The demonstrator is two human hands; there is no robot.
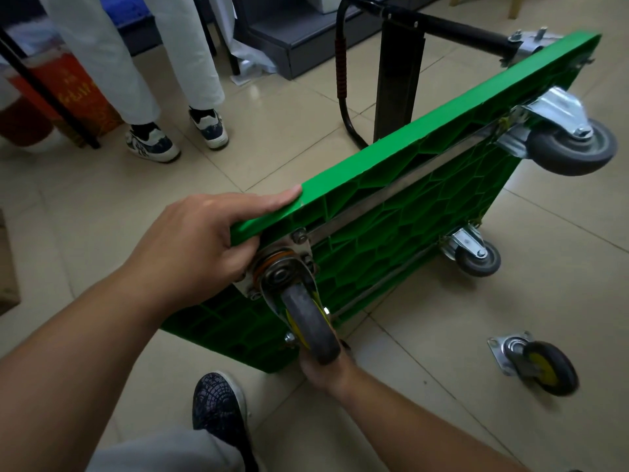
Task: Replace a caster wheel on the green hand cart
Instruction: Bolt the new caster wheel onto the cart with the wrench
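Gripping tipped green cart (408, 185) edge with left hand (204, 240), right hand (326, 369) fingers unclear beneath caster wheel (311, 321)

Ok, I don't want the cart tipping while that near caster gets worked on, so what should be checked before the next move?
1. Green cart tipped on its edge, underside facing the person: ok.
2. Left hand gripping the cart's upper corner to steady it: ok.
3. Right hand on the near caster: ok, though what its fingers do is hidden.
4. Bolts on the near caster's plate tight or loose: cannot tell.
5. Loose caster lying on the floor tiles within view: ok.
6. Wrench or other tool at hand: cannot tell.
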